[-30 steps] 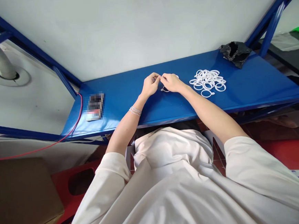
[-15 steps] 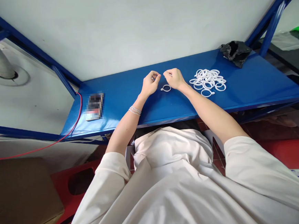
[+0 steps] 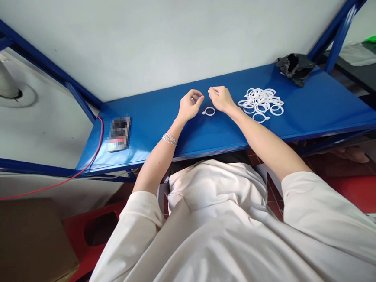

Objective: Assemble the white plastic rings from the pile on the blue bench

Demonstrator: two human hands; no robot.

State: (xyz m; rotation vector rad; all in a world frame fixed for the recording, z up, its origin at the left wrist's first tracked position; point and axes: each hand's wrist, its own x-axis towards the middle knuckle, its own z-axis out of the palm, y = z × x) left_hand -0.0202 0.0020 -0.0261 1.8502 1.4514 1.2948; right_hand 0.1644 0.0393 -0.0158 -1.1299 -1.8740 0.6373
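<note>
Over the blue table, my left hand (image 3: 191,104) curves its fingers, with a gap between thumb and forefinger and nothing visible in it. Just to its right, my right hand (image 3: 222,99) is closed in a pinch. A small white bit (image 3: 209,91) shows at its fingertips, too little to name. Below and between both hands a single white plastic ring (image 3: 209,111) with a small knob lies flat on the table. A loose pile of similar white rings (image 3: 260,99) lies to the right of my right hand.
The blue table (image 3: 147,118) runs along a pale wall. At its right end stands a crumpled black plastic bag (image 3: 296,68). A pixelated flat object (image 3: 119,133) lies on the left, near a red cable (image 3: 99,150). Blue frame posts (image 3: 339,38) rise at both ends.
My right hand has moved slightly right, away from my left hand, and a white bit now shows at its fingertips. The left hand stays nearly still, its thumb gap slightly wider.
</note>
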